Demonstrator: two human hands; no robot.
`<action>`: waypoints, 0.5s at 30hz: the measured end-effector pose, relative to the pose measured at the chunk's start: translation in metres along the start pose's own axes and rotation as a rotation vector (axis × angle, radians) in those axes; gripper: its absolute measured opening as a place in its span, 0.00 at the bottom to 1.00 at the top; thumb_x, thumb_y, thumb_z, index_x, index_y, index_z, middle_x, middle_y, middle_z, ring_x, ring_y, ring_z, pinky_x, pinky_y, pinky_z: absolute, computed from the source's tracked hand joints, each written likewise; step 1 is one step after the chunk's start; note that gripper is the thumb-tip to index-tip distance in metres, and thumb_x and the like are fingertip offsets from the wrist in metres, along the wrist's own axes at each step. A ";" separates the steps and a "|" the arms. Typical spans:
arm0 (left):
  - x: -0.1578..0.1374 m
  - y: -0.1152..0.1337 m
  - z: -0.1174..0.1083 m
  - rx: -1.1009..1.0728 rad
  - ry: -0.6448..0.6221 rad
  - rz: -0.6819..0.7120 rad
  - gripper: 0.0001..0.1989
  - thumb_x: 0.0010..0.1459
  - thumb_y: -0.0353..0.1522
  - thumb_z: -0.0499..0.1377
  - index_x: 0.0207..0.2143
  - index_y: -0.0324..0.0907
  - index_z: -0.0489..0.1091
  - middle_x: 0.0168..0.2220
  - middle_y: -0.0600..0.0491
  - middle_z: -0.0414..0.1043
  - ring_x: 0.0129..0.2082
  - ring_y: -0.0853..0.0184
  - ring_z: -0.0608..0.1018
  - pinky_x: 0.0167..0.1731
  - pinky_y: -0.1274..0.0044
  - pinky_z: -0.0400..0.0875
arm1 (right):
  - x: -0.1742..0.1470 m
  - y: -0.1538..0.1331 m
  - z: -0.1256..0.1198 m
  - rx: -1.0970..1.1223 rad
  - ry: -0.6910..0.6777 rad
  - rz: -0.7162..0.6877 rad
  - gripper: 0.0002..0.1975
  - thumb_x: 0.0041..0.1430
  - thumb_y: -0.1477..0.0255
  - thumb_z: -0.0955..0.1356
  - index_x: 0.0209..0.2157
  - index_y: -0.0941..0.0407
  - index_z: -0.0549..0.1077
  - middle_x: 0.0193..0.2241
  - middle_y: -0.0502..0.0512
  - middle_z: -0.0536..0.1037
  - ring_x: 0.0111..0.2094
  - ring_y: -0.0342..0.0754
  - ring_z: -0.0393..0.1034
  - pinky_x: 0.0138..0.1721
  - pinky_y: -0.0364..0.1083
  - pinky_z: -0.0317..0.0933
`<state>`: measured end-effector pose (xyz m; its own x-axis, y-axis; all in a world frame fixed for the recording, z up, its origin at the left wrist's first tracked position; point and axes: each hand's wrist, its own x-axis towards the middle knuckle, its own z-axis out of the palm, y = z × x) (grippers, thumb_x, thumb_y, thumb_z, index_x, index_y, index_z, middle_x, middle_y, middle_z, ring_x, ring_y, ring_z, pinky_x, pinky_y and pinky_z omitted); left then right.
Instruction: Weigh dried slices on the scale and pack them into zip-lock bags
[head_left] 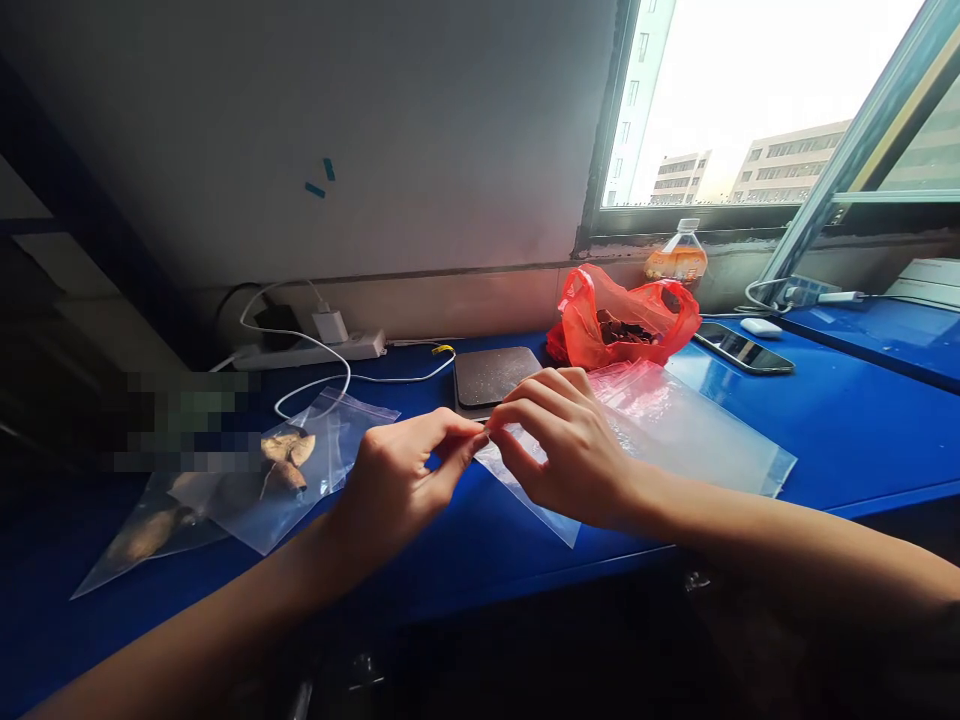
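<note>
Both my hands meet over the front of the blue table, fingertips nearly touching. My left hand (405,465) is closed in a pinch of thumb and forefinger at the edge of a clear plastic bag (559,525). Closed as well, my right hand (559,440) pinches at the same spot and covers much of that bag. Just behind the fingers lies a flat dark scale-like plate (496,376) with pale specks. To the left, a clear zip bag (330,455) and brown dried pieces (289,460) lie together. More clear bags (712,450) are spread to the right.
A red plastic bag (592,320) with dark pieces inside stands at the back, near a drink bottle (677,255). A phone (745,348) and white case (760,328) lie right. A power strip (311,350) and white cable (349,378) run along the wall.
</note>
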<state>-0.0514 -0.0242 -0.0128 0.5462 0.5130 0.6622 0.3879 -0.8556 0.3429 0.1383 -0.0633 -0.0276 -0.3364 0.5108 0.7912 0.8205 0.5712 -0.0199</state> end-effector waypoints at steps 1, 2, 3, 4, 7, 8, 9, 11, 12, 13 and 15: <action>-0.001 0.000 0.000 0.000 0.007 0.009 0.05 0.63 0.36 0.59 0.34 0.48 0.74 0.29 0.57 0.80 0.25 0.66 0.79 0.28 0.73 0.73 | 0.000 0.000 0.000 0.000 -0.003 -0.004 0.06 0.63 0.74 0.64 0.32 0.55 0.72 0.30 0.53 0.78 0.35 0.48 0.67 0.39 0.50 0.53; -0.001 0.000 0.000 0.001 0.013 0.021 0.05 0.63 0.36 0.59 0.34 0.48 0.73 0.29 0.58 0.80 0.25 0.67 0.79 0.27 0.74 0.72 | 0.000 0.000 -0.001 0.002 -0.009 -0.011 0.07 0.63 0.74 0.64 0.32 0.55 0.72 0.31 0.53 0.78 0.35 0.48 0.67 0.39 0.50 0.53; -0.001 0.001 0.000 0.003 0.019 0.037 0.05 0.63 0.36 0.59 0.33 0.48 0.73 0.28 0.58 0.79 0.24 0.67 0.78 0.27 0.74 0.72 | 0.000 0.001 -0.001 0.005 -0.017 -0.019 0.07 0.64 0.74 0.64 0.32 0.55 0.72 0.31 0.53 0.78 0.35 0.48 0.67 0.39 0.50 0.53; -0.001 0.001 0.000 0.008 0.024 0.055 0.05 0.63 0.35 0.59 0.33 0.47 0.73 0.28 0.58 0.79 0.24 0.67 0.78 0.26 0.75 0.72 | 0.000 0.001 -0.001 0.008 -0.024 -0.026 0.07 0.64 0.74 0.64 0.32 0.55 0.72 0.31 0.53 0.77 0.35 0.48 0.66 0.39 0.50 0.52; -0.001 0.002 0.000 0.052 0.014 0.115 0.04 0.63 0.33 0.59 0.33 0.46 0.72 0.28 0.57 0.79 0.24 0.68 0.78 0.26 0.76 0.71 | 0.000 0.001 -0.002 0.004 -0.027 -0.032 0.08 0.64 0.74 0.63 0.31 0.56 0.71 0.29 0.53 0.76 0.34 0.47 0.65 0.38 0.50 0.52; -0.001 0.002 0.000 0.078 0.010 0.134 0.04 0.63 0.33 0.58 0.34 0.46 0.72 0.28 0.56 0.78 0.25 0.68 0.78 0.27 0.76 0.71 | 0.001 0.001 -0.002 -0.003 -0.029 -0.033 0.08 0.64 0.75 0.63 0.31 0.56 0.71 0.29 0.53 0.76 0.33 0.47 0.65 0.38 0.50 0.52; 0.000 0.002 0.001 0.109 0.007 0.157 0.05 0.64 0.32 0.58 0.34 0.45 0.72 0.29 0.55 0.78 0.26 0.67 0.79 0.29 0.76 0.71 | 0.001 0.001 -0.001 -0.010 -0.033 -0.037 0.08 0.64 0.75 0.63 0.30 0.57 0.71 0.28 0.53 0.76 0.33 0.47 0.65 0.37 0.50 0.51; 0.000 0.001 0.002 0.184 -0.003 0.213 0.07 0.64 0.31 0.56 0.34 0.43 0.72 0.31 0.52 0.79 0.30 0.65 0.79 0.32 0.74 0.72 | 0.002 0.001 0.000 -0.025 -0.045 -0.058 0.09 0.64 0.75 0.62 0.30 0.57 0.71 0.27 0.53 0.75 0.32 0.47 0.64 0.37 0.50 0.51; 0.001 0.000 0.002 0.225 -0.012 0.244 0.08 0.65 0.31 0.55 0.33 0.43 0.72 0.31 0.51 0.79 0.31 0.64 0.79 0.33 0.74 0.71 | 0.003 0.002 0.000 -0.033 -0.052 -0.071 0.10 0.64 0.75 0.62 0.30 0.57 0.71 0.27 0.53 0.75 0.31 0.47 0.63 0.37 0.50 0.51; 0.001 -0.001 0.002 0.265 -0.027 0.276 0.09 0.65 0.30 0.53 0.33 0.42 0.72 0.31 0.50 0.79 0.31 0.64 0.78 0.33 0.73 0.71 | 0.003 0.002 0.000 -0.043 -0.057 -0.083 0.11 0.64 0.75 0.61 0.29 0.57 0.71 0.27 0.54 0.75 0.31 0.47 0.62 0.37 0.50 0.51; 0.001 -0.002 0.001 0.328 -0.058 0.326 0.12 0.65 0.28 0.51 0.31 0.41 0.72 0.30 0.49 0.78 0.29 0.64 0.77 0.32 0.73 0.70 | 0.003 0.003 0.000 -0.057 -0.058 -0.110 0.12 0.65 0.75 0.60 0.29 0.57 0.71 0.27 0.54 0.75 0.31 0.47 0.61 0.37 0.50 0.51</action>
<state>-0.0505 -0.0214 -0.0135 0.7155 0.2321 0.6589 0.3981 -0.9106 -0.1115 0.1401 -0.0599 -0.0251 -0.4503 0.4847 0.7498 0.8019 0.5889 0.1009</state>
